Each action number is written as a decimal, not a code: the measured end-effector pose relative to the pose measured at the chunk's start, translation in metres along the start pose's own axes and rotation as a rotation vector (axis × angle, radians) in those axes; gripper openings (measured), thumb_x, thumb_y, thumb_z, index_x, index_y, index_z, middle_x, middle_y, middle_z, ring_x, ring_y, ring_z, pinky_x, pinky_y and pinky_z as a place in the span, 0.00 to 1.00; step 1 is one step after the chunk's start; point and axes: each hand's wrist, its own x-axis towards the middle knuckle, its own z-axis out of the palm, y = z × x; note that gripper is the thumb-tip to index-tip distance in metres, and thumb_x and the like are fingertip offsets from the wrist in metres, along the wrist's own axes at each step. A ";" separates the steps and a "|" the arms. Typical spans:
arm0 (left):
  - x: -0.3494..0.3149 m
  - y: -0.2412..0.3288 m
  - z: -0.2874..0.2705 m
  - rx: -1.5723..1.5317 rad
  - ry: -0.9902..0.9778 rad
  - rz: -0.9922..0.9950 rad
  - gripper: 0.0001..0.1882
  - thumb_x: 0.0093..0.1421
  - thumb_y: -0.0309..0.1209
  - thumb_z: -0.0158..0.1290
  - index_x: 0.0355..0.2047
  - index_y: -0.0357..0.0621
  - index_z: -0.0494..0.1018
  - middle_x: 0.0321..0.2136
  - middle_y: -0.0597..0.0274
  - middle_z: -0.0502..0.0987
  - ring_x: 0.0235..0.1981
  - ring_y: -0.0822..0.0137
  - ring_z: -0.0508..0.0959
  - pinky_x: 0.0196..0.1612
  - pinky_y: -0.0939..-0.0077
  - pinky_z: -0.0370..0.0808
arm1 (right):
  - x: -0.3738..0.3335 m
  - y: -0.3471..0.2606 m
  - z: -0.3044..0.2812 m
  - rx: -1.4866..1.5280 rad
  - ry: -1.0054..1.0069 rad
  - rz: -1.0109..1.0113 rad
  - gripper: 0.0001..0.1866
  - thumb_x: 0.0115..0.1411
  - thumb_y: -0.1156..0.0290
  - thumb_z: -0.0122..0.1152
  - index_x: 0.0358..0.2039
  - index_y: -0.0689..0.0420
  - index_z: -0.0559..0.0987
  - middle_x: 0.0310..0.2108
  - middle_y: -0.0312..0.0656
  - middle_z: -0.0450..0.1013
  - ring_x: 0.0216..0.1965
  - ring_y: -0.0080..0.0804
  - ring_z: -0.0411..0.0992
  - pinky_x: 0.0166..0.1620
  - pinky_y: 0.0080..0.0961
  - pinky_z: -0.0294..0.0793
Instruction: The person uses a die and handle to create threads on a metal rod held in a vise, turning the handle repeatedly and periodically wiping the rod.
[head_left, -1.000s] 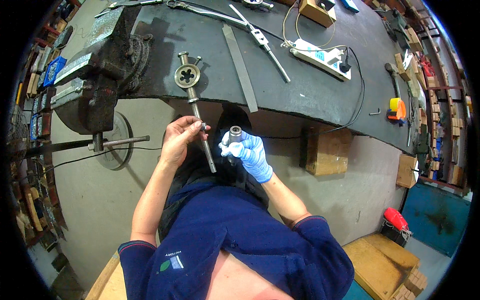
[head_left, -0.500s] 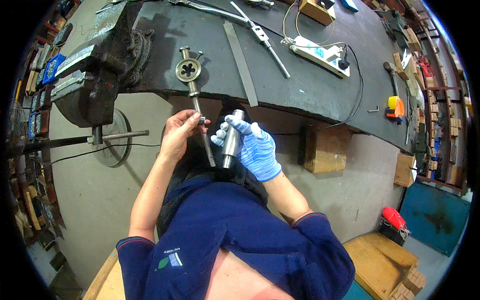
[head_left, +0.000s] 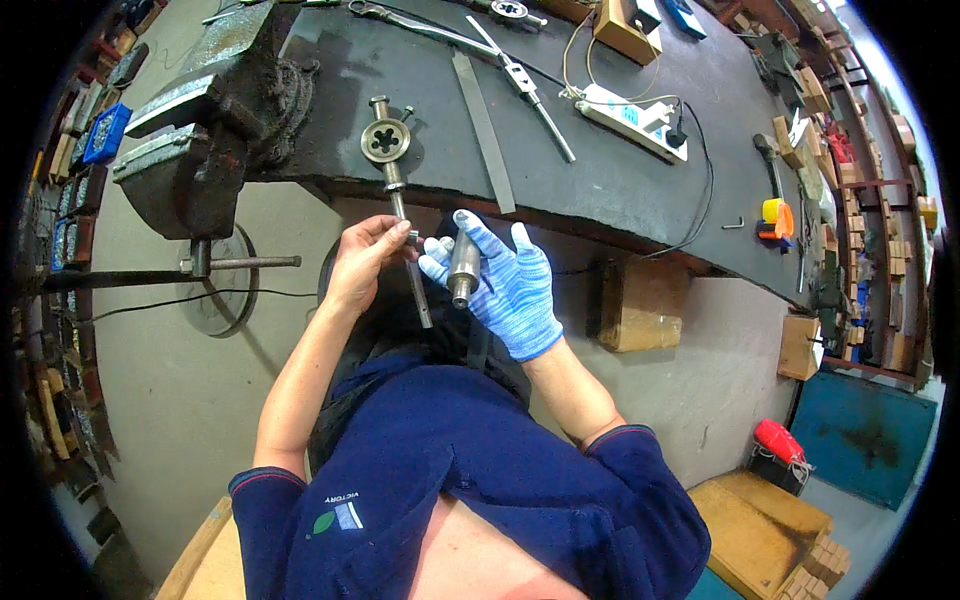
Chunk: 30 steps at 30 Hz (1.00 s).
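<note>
My bare left hand [head_left: 365,258] pinches a small shiny metal piece [head_left: 412,237] between thumb and forefinger; its exact kind is too small to tell. Right beside those fingers passes the handle of a die stock [head_left: 386,141], which lies on the bench with its round die up and one handle jutting past the edge. In a blue-white knitted glove, my right hand [head_left: 515,290] holds a stepped steel shaft [head_left: 464,262] across its fingers, some of them stretched out. The shaft's narrower end tips toward me, and the two hands are close together but apart.
A bench vise [head_left: 190,150] stands at the left bench edge. On the bench lie a flat file [head_left: 484,130], a tap wrench [head_left: 520,80], a power strip [head_left: 632,122] with cords, an orange-yellow tape roll [head_left: 777,218] and a hammer [head_left: 768,155]. A cardboard box [head_left: 642,305] sits beneath.
My right hand has tilted the shaft so its near end faces me more, and its fingers have spread. My left hand keeps its pinch, almost in place. The view has shifted slightly.
</note>
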 end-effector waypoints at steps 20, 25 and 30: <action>-0.003 0.005 0.002 -0.013 -0.015 -0.009 0.11 0.58 0.33 0.54 0.33 0.35 0.73 0.26 0.60 0.77 0.25 0.72 0.76 0.31 0.79 0.73 | 0.046 -0.040 0.041 -0.742 -0.067 -0.134 0.20 0.58 0.61 0.55 0.46 0.61 0.74 0.33 0.41 0.72 0.30 0.26 0.73 0.33 0.23 0.76; -0.002 -0.001 0.002 -0.019 -0.032 0.042 0.11 0.57 0.32 0.55 0.32 0.33 0.73 0.25 0.60 0.76 0.23 0.72 0.76 0.29 0.80 0.71 | 0.121 -0.076 0.048 -1.342 -0.244 -0.353 0.22 0.46 0.68 0.70 0.41 0.64 0.77 0.31 0.39 0.77 0.34 0.19 0.73 0.37 0.18 0.73; 0.002 -0.005 0.000 0.038 -0.041 0.089 0.12 0.56 0.33 0.56 0.30 0.34 0.73 0.23 0.62 0.76 0.22 0.73 0.76 0.27 0.81 0.69 | 0.190 -0.105 0.078 -2.270 -0.173 -0.271 0.17 0.44 0.58 0.69 0.29 0.58 0.82 0.27 0.43 0.77 0.28 0.28 0.74 0.35 0.25 0.72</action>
